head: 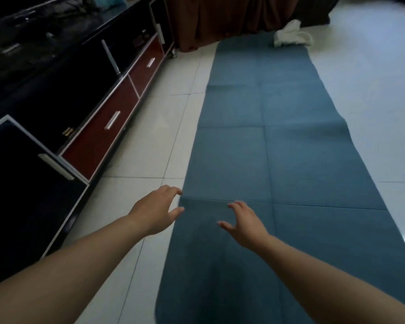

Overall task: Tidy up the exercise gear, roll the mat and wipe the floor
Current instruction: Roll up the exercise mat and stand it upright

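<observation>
Mat-rolling appears to be the step in hand, though no roll is yet begun: one blue exercise mat (274, 146) is seen spread flat and full length on the white tiled floor (150, 136), running from the near edge of the view away toward a brown curtain (220, 19). At the far left, one long dark media cabinet (56, 94) is set against the wall, and two red drawer fronts can be counted along its lower row. Next, the left hand (153, 211) is held out over the floor just beside the mat's left edge, fingers spread and curled, nothing gripped. Further right, the right hand (246, 222) is held over the mat itself, likewise spread and empty; the two hands are kept apart, and whether either touches the surface cannot be told. Crease lines are seen crossing the mat in a grid. At the far end, toward the right, one crumpled white cloth (291, 33) is lying on the mat's corner and partly on the floor. For the next move, it is judged that the near end of the mat must be caught by both hands and turned over evenly, and that the cloth must be lifted off before the roll reaches it; it may then serve for wiping.
</observation>
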A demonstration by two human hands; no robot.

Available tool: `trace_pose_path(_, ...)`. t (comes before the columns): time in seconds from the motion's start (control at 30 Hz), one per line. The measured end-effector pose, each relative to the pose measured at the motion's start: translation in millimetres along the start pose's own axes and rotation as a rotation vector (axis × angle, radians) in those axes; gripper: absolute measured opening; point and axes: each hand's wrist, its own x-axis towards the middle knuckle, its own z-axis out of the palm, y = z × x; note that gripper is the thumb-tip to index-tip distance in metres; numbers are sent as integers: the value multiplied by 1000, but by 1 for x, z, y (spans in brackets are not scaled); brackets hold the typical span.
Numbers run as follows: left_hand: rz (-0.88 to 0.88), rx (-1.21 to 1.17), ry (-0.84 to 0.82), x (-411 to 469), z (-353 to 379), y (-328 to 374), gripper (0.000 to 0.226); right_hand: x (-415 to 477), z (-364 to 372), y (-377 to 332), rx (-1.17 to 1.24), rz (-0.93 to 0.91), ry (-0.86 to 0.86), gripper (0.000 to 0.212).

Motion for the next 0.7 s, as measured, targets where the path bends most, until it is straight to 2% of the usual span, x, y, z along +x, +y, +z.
trace_pose_path(0.2, 133, 92, -162, 23, 26, 7, 49, -11, -21, 48, -103, 63, -18, 70)
trace_pose_path(0.33, 166, 15, -206, 34, 51, 15, 49, -37, -29, 66, -221, 135, -88, 70)
trace_pose_path(0.53, 129, -51, -273, 48, 93, 7, 51, -52, -34, 70, -331, 214, -138, 73)
trace_pose_path(0.7, 40, -124, -251, 60, 103, -11, 54, -41, -17, 50, -335, 233, -159, 73)
